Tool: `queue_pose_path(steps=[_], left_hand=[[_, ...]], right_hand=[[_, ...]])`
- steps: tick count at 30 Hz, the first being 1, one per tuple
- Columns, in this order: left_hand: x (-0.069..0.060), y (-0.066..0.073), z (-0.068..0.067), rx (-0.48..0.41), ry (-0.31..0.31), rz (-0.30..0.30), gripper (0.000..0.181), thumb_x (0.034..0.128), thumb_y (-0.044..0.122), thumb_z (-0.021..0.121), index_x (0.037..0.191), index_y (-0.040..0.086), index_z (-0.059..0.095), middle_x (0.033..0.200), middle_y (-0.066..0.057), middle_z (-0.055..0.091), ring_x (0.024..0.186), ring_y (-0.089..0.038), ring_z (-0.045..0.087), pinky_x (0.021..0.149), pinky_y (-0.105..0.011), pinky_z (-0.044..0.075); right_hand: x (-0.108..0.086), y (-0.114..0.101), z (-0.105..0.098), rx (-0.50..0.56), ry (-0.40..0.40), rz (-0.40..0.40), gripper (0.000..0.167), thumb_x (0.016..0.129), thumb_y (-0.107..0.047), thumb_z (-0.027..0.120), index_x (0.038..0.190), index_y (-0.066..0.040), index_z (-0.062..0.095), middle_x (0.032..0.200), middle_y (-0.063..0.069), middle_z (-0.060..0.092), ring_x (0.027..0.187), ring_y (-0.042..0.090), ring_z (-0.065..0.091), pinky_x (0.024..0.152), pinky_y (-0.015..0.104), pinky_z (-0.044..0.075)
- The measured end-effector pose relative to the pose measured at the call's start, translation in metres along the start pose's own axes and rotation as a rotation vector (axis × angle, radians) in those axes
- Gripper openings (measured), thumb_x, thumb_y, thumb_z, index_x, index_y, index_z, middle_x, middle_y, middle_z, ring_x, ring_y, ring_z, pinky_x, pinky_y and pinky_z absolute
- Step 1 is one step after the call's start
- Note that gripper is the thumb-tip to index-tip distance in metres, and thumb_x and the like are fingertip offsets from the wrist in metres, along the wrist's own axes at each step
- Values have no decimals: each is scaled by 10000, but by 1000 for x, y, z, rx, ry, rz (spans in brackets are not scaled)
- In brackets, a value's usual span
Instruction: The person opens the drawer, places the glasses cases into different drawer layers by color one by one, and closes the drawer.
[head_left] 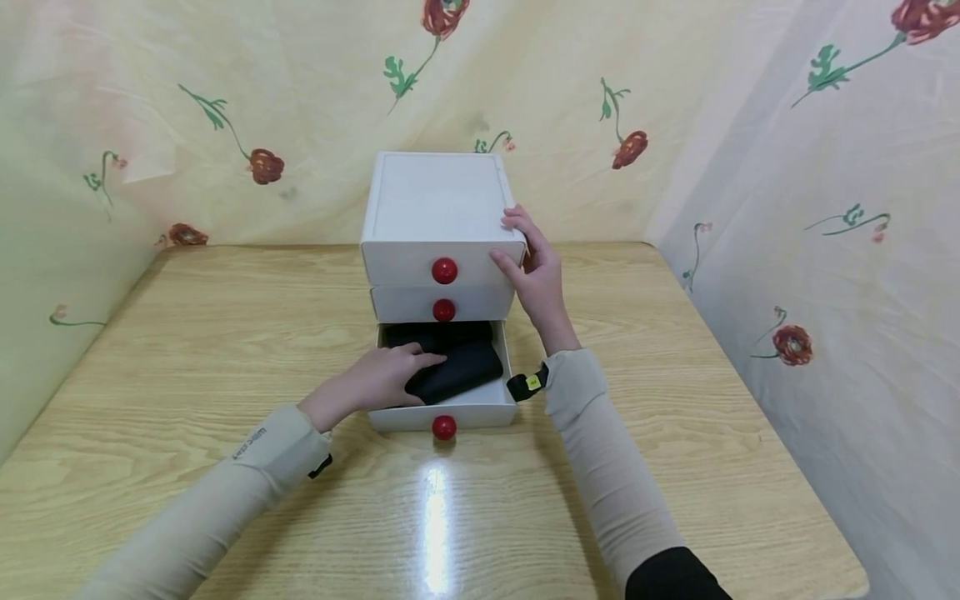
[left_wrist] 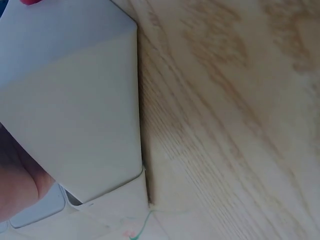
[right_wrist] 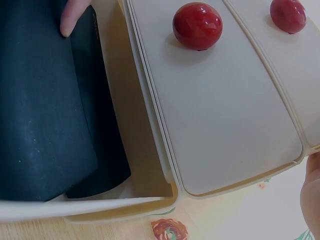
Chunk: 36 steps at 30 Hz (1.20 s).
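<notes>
A white cabinet (head_left: 442, 196) with three drawers, each with a red round knob, stands on the table. Its bottom drawer (head_left: 480, 415) is pulled out, and inside lie two black oblong cases, one (head_left: 461, 371) in front of the other (head_left: 438, 335). My left hand (head_left: 382, 375) reaches in over the drawer's left side and grips the left end of the front case, thumb on the near side, fingers across the top. With my right hand (head_left: 538, 279) I hold the cabinet's upper right front corner, thumb on the front face. The left wrist view shows mostly the drawer's outer side (left_wrist: 85, 115).
The wooden table (head_left: 225, 333) carries the cabinet near its back edge. A curtain-like cloth (head_left: 315, 75) printed with red flowers hangs behind and at both sides. The middle drawer (head_left: 405, 304) and top drawer (head_left: 401, 265) are closed.
</notes>
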<state>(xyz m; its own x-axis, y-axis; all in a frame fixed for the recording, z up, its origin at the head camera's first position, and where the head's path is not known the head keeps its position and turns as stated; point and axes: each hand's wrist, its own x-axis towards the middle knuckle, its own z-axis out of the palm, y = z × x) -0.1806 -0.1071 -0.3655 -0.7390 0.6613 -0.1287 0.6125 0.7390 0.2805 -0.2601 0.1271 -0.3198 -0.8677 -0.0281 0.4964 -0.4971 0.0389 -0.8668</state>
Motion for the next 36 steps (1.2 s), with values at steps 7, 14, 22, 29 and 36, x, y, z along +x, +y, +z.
queue_pose_path(steps=[7,14,22,29,36], left_hand=[[-3,0,-2,-16,15,1,620,800,287,798,1353,123,572,1281,-200,597,1048,-304,647,834,-442,570],[-9,-1,-10,-58,92,1,578,813,275,787,1328,96,593,1193,-138,638,859,-176,626,695,-290,561],[-23,-1,-22,-202,157,-7,565,847,263,753,1350,87,567,1222,-126,638,975,-239,635,775,-361,556],[-35,4,-27,-414,210,33,564,839,221,761,1345,64,566,1264,-126,640,1108,-265,618,891,-403,559],[-46,12,-28,-635,190,49,551,857,183,741,1361,71,547,1248,-166,639,1109,-315,625,885,-428,561]], right_hand=[[-3,-18,3,1,-10,28,415,880,41,648,1271,94,517,1474,181,450,1458,167,312,1177,390,318],[-6,-29,5,15,-7,22,390,884,53,634,1252,103,516,1461,179,463,1452,156,321,1179,378,315],[-4,-20,3,14,-4,28,402,881,47,643,1261,95,521,1469,172,460,1458,147,311,1181,377,310],[0,-2,0,1,2,13,410,885,7,660,1273,55,537,1472,119,474,1452,110,312,1181,371,312],[0,1,0,-6,4,-15,400,880,-19,674,1256,39,552,1455,110,492,1437,93,334,1175,380,322]])
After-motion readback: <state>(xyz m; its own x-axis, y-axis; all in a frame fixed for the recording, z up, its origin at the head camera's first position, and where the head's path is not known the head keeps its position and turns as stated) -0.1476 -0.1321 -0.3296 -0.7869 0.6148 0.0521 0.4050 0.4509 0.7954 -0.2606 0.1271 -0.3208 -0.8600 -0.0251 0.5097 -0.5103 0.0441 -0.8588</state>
